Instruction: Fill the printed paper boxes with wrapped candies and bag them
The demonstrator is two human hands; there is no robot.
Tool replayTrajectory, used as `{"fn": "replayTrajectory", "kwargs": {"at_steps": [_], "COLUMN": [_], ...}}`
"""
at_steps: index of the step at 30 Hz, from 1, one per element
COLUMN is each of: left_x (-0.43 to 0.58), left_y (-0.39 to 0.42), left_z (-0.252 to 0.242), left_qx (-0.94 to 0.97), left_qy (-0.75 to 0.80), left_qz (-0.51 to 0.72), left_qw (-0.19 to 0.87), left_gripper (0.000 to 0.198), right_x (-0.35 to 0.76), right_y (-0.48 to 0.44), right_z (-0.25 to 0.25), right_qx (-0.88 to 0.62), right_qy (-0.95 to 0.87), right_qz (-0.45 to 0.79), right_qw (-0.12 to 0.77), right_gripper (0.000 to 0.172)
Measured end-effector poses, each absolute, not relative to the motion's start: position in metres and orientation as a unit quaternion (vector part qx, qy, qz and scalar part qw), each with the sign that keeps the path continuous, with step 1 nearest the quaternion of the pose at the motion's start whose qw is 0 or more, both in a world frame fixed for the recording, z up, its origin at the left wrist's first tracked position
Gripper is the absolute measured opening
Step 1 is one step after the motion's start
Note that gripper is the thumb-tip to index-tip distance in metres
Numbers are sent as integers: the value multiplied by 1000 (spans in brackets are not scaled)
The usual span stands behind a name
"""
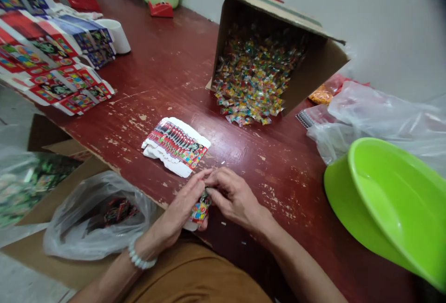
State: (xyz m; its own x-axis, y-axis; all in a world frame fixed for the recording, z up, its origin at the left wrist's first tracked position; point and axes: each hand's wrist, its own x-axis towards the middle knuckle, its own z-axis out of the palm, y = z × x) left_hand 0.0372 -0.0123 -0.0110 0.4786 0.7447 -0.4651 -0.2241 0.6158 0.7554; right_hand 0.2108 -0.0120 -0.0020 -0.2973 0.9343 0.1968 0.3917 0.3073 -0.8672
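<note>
Near the table's front edge my left hand [184,203] is wrapped round a small printed box [200,212], red and white with colourful pictures. My right hand [232,194] bends over the upper end of this box, its thumb and fingers pinched together there; what lies between those fingertips is hidden. Just beyond my hands a fanned stack of flat printed cartons [176,145] rests on the table. Farther back, a cardboard box [313,68] lies on its side with wrapped candies [254,80] spilling from its mouth.
A green basin [376,205] stands at the right, near plastic bags [379,112]. Bundled cartons [52,56] and a white cup [116,36] are at the left. Below the table's left edge sits a lined box with a plastic bag [80,224]. A tape dispenser [160,9] is farther back.
</note>
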Motion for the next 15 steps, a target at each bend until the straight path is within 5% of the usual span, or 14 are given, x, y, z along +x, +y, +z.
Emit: {"fn": "replayTrajectory", "kwargs": {"at_steps": [3, 8, 15], "left_x": [32, 10, -66], "left_y": [-23, -40, -17], "left_z": [-3, -5, -30], "left_qx": [322, 278, 457], "left_qy": [429, 417, 449], "left_qz": [279, 211, 123], "left_qw": [797, 839, 758], "left_gripper": [66, 52, 38], "right_x": [238, 292, 296], "right_y": [29, 134, 161], "right_z": [-8, -25, -56], "right_qx": [-499, -688, -697], "right_qy": [-684, -656, -631], "right_qz": [409, 90, 71], "right_qw": [340, 296, 331], "right_gripper": [24, 53, 29]}}
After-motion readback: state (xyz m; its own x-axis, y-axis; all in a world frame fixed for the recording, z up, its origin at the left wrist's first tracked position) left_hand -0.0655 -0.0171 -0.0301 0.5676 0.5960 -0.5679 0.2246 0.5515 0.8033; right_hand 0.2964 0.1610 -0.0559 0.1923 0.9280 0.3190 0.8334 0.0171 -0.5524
